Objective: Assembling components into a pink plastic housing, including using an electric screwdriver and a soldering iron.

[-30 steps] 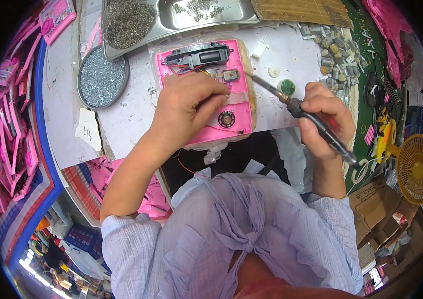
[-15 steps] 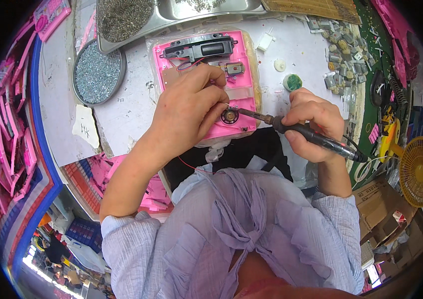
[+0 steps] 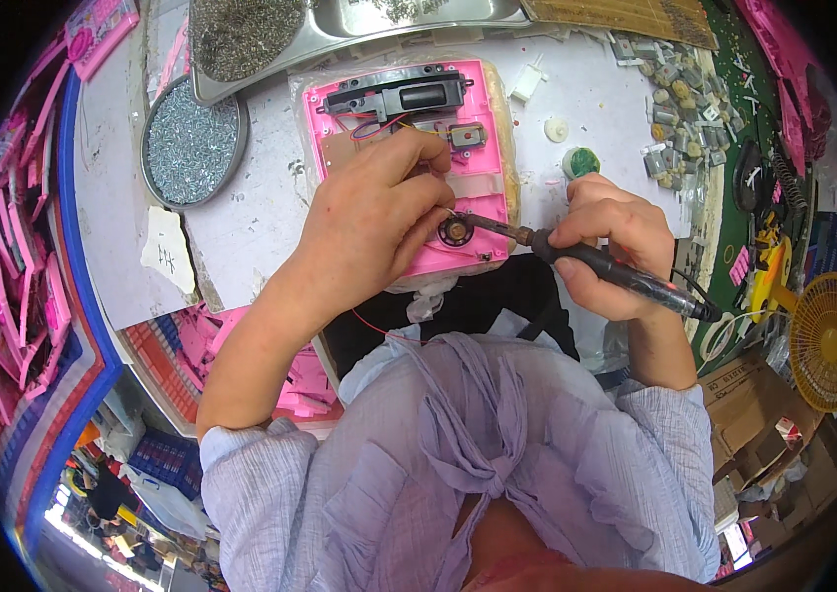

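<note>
In my right hand (image 3: pixel 616 237) is a soldering iron (image 3: pixel 670 293), held by its dark handle like a pen and slanting down to the left. Its tip rests at the edge of a small round speaker (image 3: pixel 455 232) in the lower right part of a pink plastic casing (image 3: pixel 433 261). My left hand (image 3: pixel 364 207) lies over the casing, thumb and fingertips pinched on a thin wire beside the iron's tip. A red wire (image 3: pixel 379 328) trails out below this hand. Farther up the casing sit a black module (image 3: pixel 399 96) and a small motor (image 3: pixel 465 136).
A round dish of small screws (image 3: pixel 193 143) stands left, below a metal tray (image 3: pixel 359 25) of small metal parts. At right are a small green-topped round piece (image 3: pixel 581 162), several loose motors (image 3: pixel 680 118) and a yellow fan (image 3: pixel 829 340). Pink parts (image 3: pixel 19 266) are heaped far left.
The soldering iron and my right hand have shifted slightly left, bringing the tip closer to my left fingertips. My left hand keeps its pinch over the casing.
</note>
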Available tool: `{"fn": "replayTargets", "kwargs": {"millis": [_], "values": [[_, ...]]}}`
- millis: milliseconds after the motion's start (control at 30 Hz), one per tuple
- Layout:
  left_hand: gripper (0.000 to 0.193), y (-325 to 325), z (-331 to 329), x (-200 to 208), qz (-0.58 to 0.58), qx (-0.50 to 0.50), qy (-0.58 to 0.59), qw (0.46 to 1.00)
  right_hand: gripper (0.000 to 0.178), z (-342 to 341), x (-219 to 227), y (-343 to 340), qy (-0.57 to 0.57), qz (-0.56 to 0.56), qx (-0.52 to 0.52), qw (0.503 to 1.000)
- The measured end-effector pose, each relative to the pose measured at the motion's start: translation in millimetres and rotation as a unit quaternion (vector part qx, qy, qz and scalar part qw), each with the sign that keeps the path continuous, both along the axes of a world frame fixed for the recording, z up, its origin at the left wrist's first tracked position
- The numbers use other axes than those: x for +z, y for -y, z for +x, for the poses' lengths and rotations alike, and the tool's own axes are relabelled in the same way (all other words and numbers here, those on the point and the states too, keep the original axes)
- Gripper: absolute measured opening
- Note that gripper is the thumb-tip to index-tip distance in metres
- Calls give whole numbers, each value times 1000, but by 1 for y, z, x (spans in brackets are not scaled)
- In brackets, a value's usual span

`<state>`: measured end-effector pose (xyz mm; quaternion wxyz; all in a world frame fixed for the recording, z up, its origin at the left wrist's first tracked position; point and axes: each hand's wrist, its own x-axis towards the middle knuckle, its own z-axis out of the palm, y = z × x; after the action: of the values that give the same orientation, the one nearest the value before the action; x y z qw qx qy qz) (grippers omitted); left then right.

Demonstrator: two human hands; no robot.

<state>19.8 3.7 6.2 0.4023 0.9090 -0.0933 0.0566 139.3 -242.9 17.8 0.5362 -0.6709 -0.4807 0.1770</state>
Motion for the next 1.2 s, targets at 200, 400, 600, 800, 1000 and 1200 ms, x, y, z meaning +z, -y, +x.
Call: {"fn": "replayTargets", "kwargs": {"millis": [200,400,600,800,1000,1200], "values": [[23,0,1,-2,0,-2,16,1000,24,1,1,4,-6,16,-12,1000],[25,-1,-1,-1,-10,-4,-1,1000,20,5,6,16,-20,36,-35,999],[29,-3,2,0,-15,-34,37,999,22,7,3,24,-17,68,-54,996],[26,4,1,-5,-21,26,36,999,23,10,1,26,-10,73,-52,996],[22,1,0,-6,3,-8,63,998,22,8,2,24,-13,74,-48,996],[24,3,-1,-4,42,-22,61,997,22,4,3,19,-5,61,-38,997]]}}
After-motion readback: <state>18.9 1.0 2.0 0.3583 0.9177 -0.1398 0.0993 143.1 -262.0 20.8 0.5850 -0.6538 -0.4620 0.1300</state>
